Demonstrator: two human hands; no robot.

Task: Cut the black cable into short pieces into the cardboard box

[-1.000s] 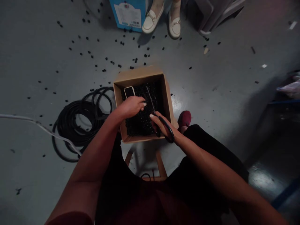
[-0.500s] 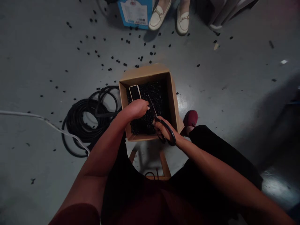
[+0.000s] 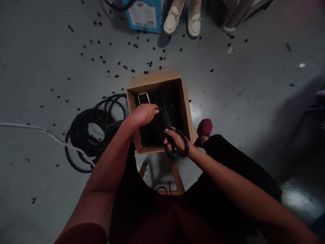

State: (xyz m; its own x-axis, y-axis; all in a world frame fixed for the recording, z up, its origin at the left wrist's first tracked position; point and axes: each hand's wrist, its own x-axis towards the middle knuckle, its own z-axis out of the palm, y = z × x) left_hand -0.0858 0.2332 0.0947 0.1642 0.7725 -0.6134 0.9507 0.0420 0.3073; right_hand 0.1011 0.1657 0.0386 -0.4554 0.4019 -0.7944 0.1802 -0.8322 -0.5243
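Note:
A brown cardboard box (image 3: 185, 101) sits on the floor in front of me, filled with small black cut pieces (image 3: 165, 98). A phone (image 3: 143, 98) lies at its back left corner. My left hand (image 3: 142, 114) is closed over the box, pinching the end of a black tube that points toward the scissor blades. My right hand (image 3: 177, 140) grips the black handles of a pair of scissors (image 3: 170, 134), whose blades reach forward over the pieces to that tube end.
A coil of black hose (image 3: 93, 132) lies left of the box, with a white cable (image 3: 38, 130) crossing it. Black bits litter the grey floor. Another person's white shoes (image 3: 181, 20) and a blue box (image 3: 143, 15) are at the top. A wooden stool (image 3: 175, 179) is under me.
The scissor blades, spread wider before, have come together at the tube end. My right hand has drawn slightly toward me. The view has shifted a little.

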